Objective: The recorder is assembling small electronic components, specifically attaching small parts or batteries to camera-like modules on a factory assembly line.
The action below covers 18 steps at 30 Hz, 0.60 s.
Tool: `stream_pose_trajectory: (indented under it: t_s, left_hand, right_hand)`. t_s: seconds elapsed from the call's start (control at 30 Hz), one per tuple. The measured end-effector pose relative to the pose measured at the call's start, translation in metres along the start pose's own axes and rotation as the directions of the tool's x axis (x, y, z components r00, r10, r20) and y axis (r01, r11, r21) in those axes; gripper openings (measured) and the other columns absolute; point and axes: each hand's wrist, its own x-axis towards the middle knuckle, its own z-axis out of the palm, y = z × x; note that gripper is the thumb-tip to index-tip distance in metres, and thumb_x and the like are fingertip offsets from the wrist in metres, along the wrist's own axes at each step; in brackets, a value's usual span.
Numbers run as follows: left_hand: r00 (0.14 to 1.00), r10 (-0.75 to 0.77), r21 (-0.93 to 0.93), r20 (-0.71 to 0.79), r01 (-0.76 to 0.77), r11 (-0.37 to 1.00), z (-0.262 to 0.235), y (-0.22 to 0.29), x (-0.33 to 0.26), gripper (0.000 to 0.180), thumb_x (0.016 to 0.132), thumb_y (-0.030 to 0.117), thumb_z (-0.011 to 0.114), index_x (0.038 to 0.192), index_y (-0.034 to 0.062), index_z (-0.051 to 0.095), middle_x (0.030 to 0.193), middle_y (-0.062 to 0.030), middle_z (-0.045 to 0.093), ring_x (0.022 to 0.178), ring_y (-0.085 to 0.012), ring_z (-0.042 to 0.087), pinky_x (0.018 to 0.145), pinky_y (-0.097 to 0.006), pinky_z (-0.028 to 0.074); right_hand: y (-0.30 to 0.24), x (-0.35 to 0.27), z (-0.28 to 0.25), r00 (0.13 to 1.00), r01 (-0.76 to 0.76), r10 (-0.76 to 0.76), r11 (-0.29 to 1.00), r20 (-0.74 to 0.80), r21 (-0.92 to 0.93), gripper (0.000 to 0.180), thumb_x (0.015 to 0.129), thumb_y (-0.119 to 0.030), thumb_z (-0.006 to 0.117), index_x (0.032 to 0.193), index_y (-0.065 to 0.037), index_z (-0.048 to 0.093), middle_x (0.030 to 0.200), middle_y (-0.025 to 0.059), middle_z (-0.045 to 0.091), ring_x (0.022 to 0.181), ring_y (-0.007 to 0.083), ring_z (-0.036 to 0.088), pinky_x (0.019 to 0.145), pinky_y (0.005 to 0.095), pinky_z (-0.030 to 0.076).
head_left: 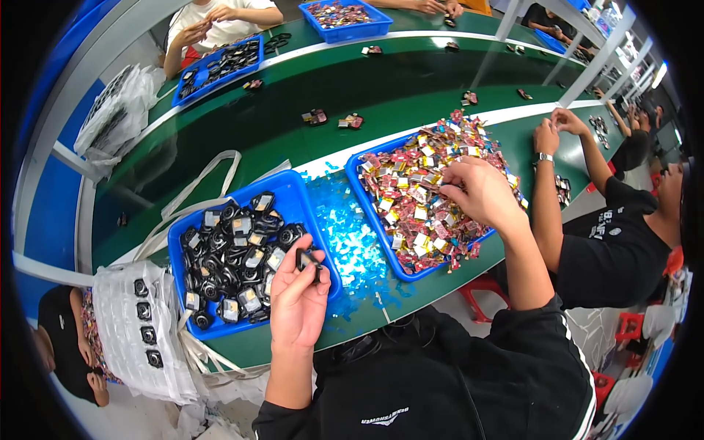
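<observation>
My left hand is raised at the near right corner of a blue tray heaped with black plastic casings. Between its thumb and fingers it grips a small black casing. My right hand hangs over a second blue tray, piled with small red circuit boards that carry silver and yellow parts. Its thumb and fingertips curl together at the heap, and whatever they pinch is too small to make out.
Blue film scraps lie between the trays. A green conveyor belt carries scattered boards beyond them. White packing sheets with black casings hang at left. A co-worker sits close on my right; others work across the belt.
</observation>
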Motion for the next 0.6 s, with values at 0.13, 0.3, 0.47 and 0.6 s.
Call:
stream_pose_trajectory:
  t_s: [0.13,0.3,0.47,0.6]
  left_hand:
    - [0.989,0.095,0.115,-0.113,-0.082,0.990,0.004,-0.004,-0.004,0.034,0.090,-0.004,0.056,0.124,-0.0009,0.050,0.108,-0.0170,0.064,0.080,-0.0142,0.062,0.072,-0.025,0.052]
    - [0.993,0.096,0.255,-0.069,-0.075,0.964,0.010,-0.010,-0.007,0.036,0.092,0.000,0.057,0.127,-0.0021,0.048,0.115,-0.0190,0.063,0.083,-0.0133,0.061,0.070,-0.023,0.048]
    - [0.999,0.023,0.258,0.033,-0.031,0.966,0.015,-0.013,-0.001,0.048,0.092,0.002,0.055,0.138,-0.0035,0.040,0.123,-0.0193,0.059,0.091,-0.0164,0.061,0.077,-0.023,0.049]
    - [0.987,0.160,0.366,0.013,-0.153,0.918,0.011,-0.015,-0.006,0.053,0.092,0.002,0.056,0.141,0.0009,0.037,0.124,-0.0212,0.059,0.091,-0.0169,0.061,0.077,-0.025,0.050]
  right_hand:
    - [-0.005,-0.010,0.000,0.998,0.045,-0.048,0.995,-0.037,-0.085,0.018,0.079,-0.019,0.073,0.089,-0.005,0.067,0.095,0.0105,0.063,0.095,0.0306,0.061,0.079,0.0413,0.050]
    - [0.003,-0.011,0.006,0.994,0.100,-0.101,0.995,-0.046,-0.021,0.017,0.075,-0.013,0.075,0.087,-0.005,0.067,0.094,0.0126,0.060,0.095,0.0333,0.058,0.083,0.0421,0.048]
    - [0.004,-0.021,0.001,0.996,0.057,-0.059,0.998,-0.066,-0.028,0.021,0.072,-0.009,0.076,0.089,-0.004,0.065,0.094,0.0133,0.057,0.096,0.0339,0.056,0.082,0.0433,0.046]
    - [0.004,-0.018,0.002,0.992,0.110,-0.117,0.988,-0.054,-0.110,0.024,0.070,-0.011,0.077,0.090,-0.004,0.064,0.096,0.0126,0.056,0.096,0.0337,0.055,0.084,0.0428,0.046]
